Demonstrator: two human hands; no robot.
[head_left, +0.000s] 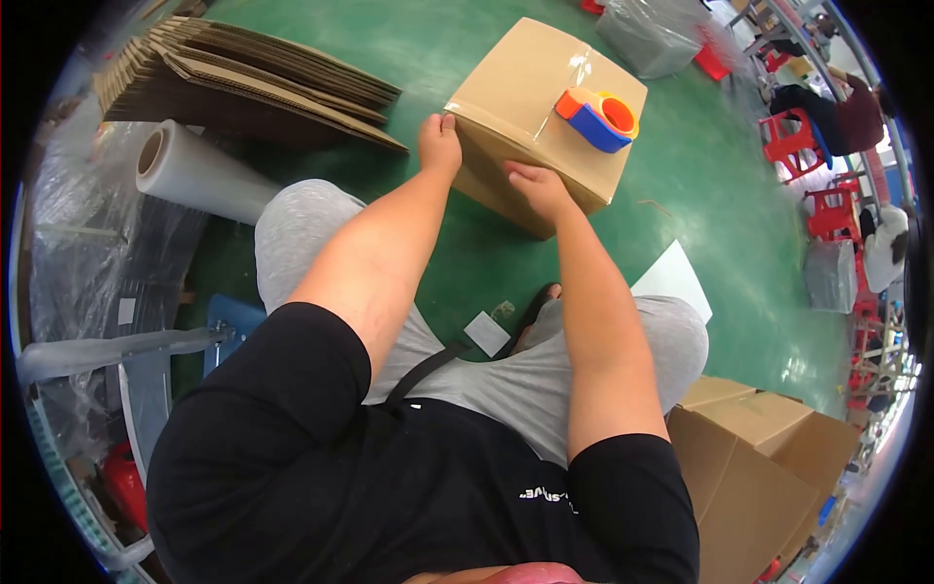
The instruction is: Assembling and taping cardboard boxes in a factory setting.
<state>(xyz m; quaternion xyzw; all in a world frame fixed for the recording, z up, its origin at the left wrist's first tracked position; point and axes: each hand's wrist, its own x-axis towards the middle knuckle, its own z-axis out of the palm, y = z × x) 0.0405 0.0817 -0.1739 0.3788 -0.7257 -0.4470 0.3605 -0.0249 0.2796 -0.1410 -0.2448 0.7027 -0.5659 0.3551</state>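
A closed cardboard box (pixel 511 83) stands on the green floor in front of me, with clear tape along its top. My left hand (pixel 440 144) is at the box's near left corner, its fingers curled against the edge; the far side of the fingers is partly hidden. Against the near side of the box, my right hand (pixel 538 188) reaches with its fingers stretched out and nothing in them. On top of the box, toward the right, lies a blue and orange tape dispenser (pixel 599 124) with a yellow-rimmed roll.
Folded cardboard sheets (pixel 263 78) stand at the far left, above a roll of clear film (pixel 209 175). An open carton (pixel 749 467) sits at my lower right. White paper (pixel 676 280) lies on the floor. Red stools (pixel 793 146) and other people are along the right.
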